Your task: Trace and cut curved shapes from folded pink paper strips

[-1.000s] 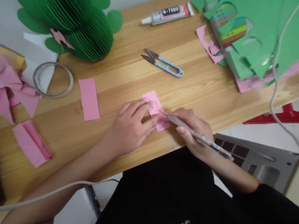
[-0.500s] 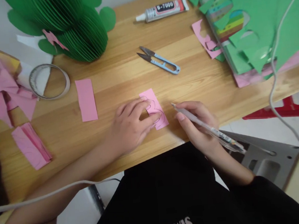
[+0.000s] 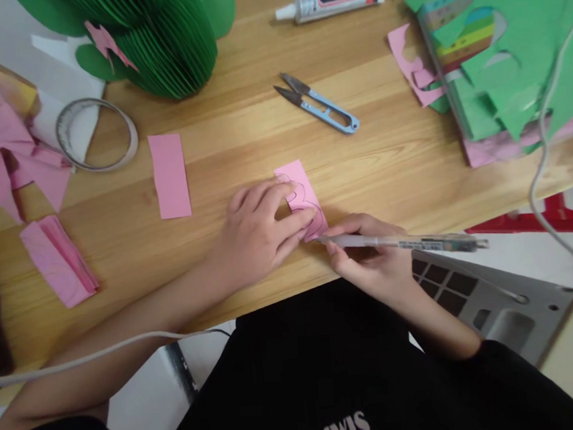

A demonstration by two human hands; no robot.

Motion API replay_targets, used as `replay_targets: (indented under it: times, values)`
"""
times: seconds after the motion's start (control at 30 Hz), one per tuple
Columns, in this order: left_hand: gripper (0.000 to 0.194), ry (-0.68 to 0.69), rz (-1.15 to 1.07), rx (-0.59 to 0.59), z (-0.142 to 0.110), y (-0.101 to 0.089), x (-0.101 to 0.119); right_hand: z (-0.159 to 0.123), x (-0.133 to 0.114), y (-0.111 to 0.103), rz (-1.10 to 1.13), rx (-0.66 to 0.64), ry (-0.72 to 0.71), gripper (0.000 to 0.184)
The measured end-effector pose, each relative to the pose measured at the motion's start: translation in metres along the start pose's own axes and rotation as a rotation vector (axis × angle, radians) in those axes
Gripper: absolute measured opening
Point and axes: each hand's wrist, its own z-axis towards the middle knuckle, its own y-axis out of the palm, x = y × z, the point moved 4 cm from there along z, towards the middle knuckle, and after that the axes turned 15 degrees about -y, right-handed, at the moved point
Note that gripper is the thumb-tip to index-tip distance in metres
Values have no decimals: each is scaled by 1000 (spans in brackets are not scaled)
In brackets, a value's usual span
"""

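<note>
Slip (image 3: 305, 196), in the head view: pink and marked with dark curved lines, it lies on the table (image 3: 240, 139) in front of the person, slanting, its far end leaning left. The left hand (image 3: 260, 227) covers its left side with fingers parted, seeming to pin it from above rather than pinch it; a sideways push from the pen (image 3: 394, 241) could therefore make it swivel and throw a line off. The right hand (image 3: 379, 267) is closed around the pen near its tip, which is at the slip's near edge; whether it touches the paper I cannot tell. So close to that border, a stroke running over could mark the wood. The pen leans low, so its tip might skid or catch the edge and crease it. Left fingertips sit just beside the tip and could be inked, or smear any wet line beneath. Farther off, the snips (image 3: 326, 112) lie with blades apart; a careless reach could prick. The left forearm (image 3: 139, 315) is near the stack (image 3: 60, 261) and could nudge it.
</note>
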Motion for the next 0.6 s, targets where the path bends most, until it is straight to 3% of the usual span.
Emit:
replay_targets:
  times: [0.6]
  values:
    - [20, -8, -24, -5, 0, 0, -1, 1, 0, 7, -36, -66, -57, 9]
